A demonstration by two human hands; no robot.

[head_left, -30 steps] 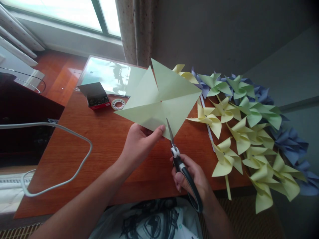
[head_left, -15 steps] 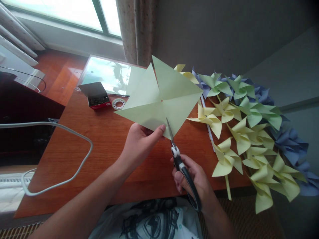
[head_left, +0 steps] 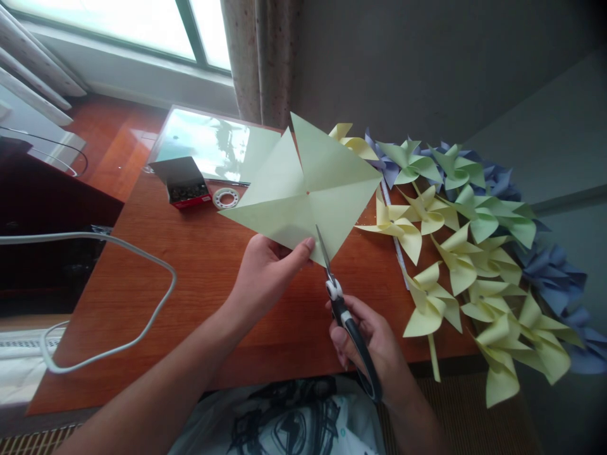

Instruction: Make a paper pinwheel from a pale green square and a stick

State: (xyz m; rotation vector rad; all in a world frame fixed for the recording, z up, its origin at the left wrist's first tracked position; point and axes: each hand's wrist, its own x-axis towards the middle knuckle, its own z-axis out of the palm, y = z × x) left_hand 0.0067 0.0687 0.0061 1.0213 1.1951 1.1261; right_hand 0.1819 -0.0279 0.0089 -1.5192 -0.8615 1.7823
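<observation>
A pale green paper square (head_left: pixel 279 189) is held up over the table, with a small reddish dot at its middle and a slit running in from its far corner. My left hand (head_left: pixel 268 272) pinches its near edge, thumb on top and fingers underneath. In my right hand (head_left: pixel 367 335) are scissors (head_left: pixel 334 291) with black and white handles. Their blades lie at the near corner of the paper, pointing toward the dot; one blade shows on top. The fingers in the handles are partly hidden.
Several yellow pinwheels (head_left: pixel 429 300), green pinwheels (head_left: pixel 458 167) and blue pinwheels (head_left: pixel 554 272) crowd the right side. An open small box (head_left: pixel 187 189) of dark bits, a white ring (head_left: pixel 226 198) and a glossy clear sheet (head_left: pixel 203 142) lie at the back left. A white cable (head_left: pixel 142 253) loops over the table's left side.
The paper's far corner has dipped slightly toward me, and its right corner has shifted a little left. Both hands and the scissors stay almost in place.
</observation>
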